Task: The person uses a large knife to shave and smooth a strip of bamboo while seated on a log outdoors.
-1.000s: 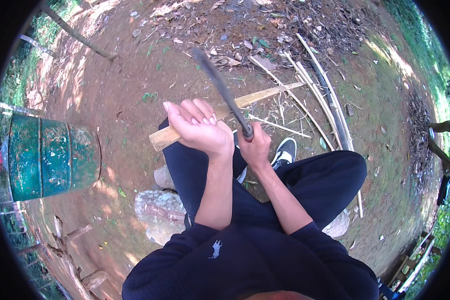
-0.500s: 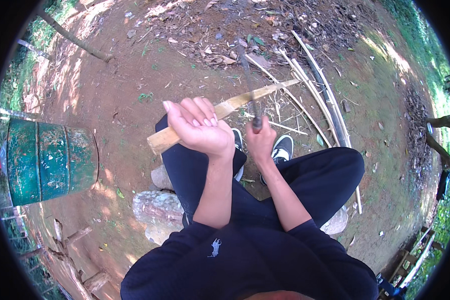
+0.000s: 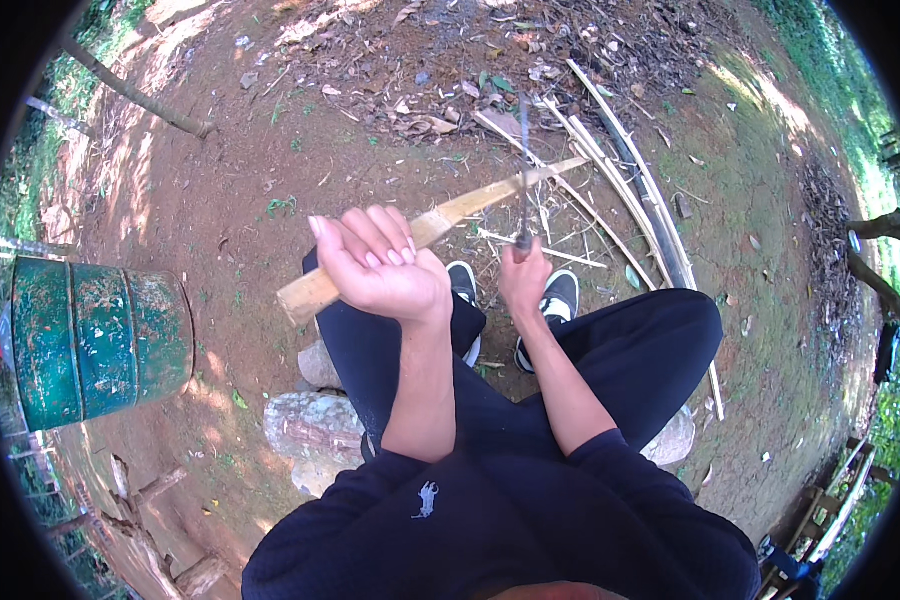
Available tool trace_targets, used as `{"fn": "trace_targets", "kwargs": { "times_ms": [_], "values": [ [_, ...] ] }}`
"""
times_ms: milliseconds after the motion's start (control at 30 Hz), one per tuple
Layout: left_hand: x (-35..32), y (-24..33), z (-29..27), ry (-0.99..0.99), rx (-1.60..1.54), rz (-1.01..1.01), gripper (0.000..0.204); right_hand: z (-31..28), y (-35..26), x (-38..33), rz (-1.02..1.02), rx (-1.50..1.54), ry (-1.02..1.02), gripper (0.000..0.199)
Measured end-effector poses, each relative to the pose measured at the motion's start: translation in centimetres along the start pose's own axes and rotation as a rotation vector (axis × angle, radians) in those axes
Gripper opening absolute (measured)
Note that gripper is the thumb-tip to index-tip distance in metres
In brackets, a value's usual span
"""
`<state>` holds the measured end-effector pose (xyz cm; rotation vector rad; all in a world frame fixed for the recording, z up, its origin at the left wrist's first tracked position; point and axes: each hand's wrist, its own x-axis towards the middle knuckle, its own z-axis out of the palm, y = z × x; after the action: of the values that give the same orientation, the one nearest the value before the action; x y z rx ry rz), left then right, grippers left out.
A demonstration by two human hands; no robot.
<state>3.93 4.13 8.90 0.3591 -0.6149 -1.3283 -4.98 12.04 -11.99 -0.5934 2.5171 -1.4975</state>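
Pale wood, flat-faced and tapering at its far end, makes up the strip [image 3: 480,200] that we hold at a slant from above our left thigh [image 3: 358,352] toward the long cut lengths [image 3: 615,184] lying on the ground. Our left hand [image 3: 380,258] has its fingers curled tight around the strip near the thick end, while our right hand [image 3: 526,278] is closed on the handle of a knife [image 3: 524,170], its narrow blade pointing away from us and crossing the strip in view; whether the edge touches the wood, we cannot tell. To work well here, we should set the blade at a shallow angle and let light, even strokes do the work, easing off where the grain begins to pull the edge deeper. The strokes ought to run outward, away from the left fingers, which sit safely behind the blade. A firm left wrist should stop the strip from rolling, since its far end does not look well braced. Both shoes [image 3: 561,290] stand near the fallen slivers [image 3: 565,256], so we would do best to finish each stroke well clear of our knees and feet.
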Motion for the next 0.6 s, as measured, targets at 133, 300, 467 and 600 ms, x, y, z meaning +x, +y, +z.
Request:
{"fn": "trace_targets", "kwargs": {
  "times_ms": [133, 300, 467, 600],
  "values": [
    [1.2, 0.4, -0.7, 0.048, 0.011, 0.017, 0.048, 0.5, -2.4, -1.2, -0.355, 0.128, -0.044, 0.018],
    [2.4, 0.5, -1.7, 0.116, 0.028, -0.009, 0.047, 1.8, 0.9, -0.2, -0.457, 0.093, -0.043, 0.026],
    [3.6, 0.6, -3.0, 0.171, 0.010, -0.024, 0.046, 3.1, 1.3, -0.4, -0.473, 0.021, -0.006, 0.024],
    [3.7, 0.2, -3.7, 0.193, 0.053, -0.020, 0.047, 2.1, -0.2, -2.0, -0.353, -0.021, -0.110, 0.023]
  ]
}}
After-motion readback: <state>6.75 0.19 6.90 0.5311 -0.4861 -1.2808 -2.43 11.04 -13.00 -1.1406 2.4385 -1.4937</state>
